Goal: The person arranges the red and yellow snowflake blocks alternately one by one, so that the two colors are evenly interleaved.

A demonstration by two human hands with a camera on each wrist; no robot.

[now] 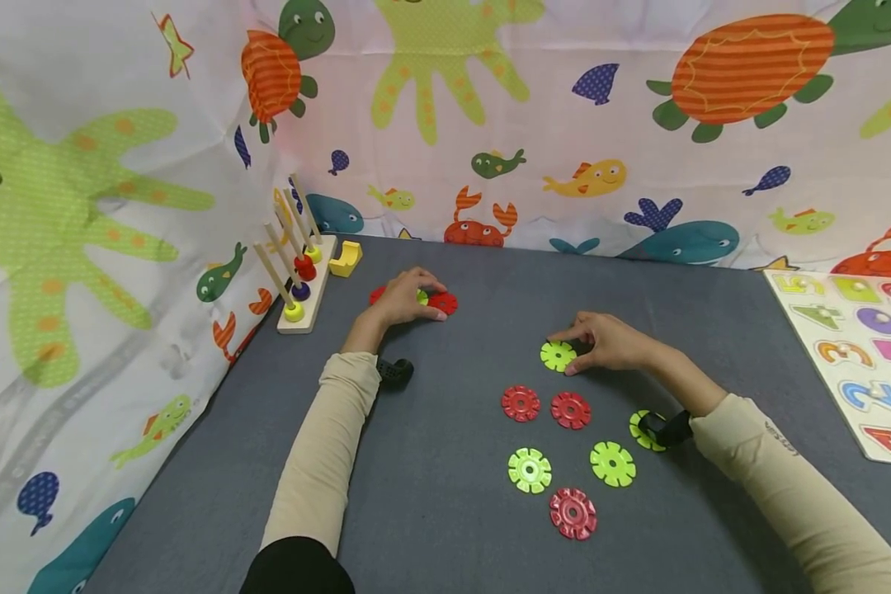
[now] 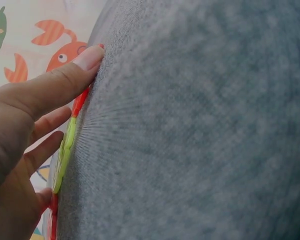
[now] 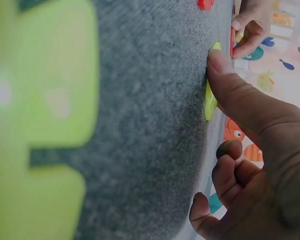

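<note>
At the back left, my left hand [image 1: 401,299] bends over a row of flat notched discs, two red with a lime-green one [image 1: 421,296] between them. Its thumb and fingers hold the right-hand red disc [image 1: 445,304] at the edges; the other red disc [image 1: 376,294] shows partly behind the hand. In the left wrist view the row lies edge-on, flat along the mat, fingertips at the green disc [image 2: 65,160]. My right hand [image 1: 605,342] pinches a separate lime-green disc [image 1: 558,355] between thumb and index finger. Its remaining fingers curl loosely in the right wrist view.
Several red and lime-green discs lie nearer, including a red one [image 1: 572,513] and a green one [image 1: 613,464]. Another green disc [image 1: 642,429] sits under my right wrist camera. A peg board [image 1: 308,309] and yellow block [image 1: 346,258] stand back left; a number board [image 1: 854,363] lies right.
</note>
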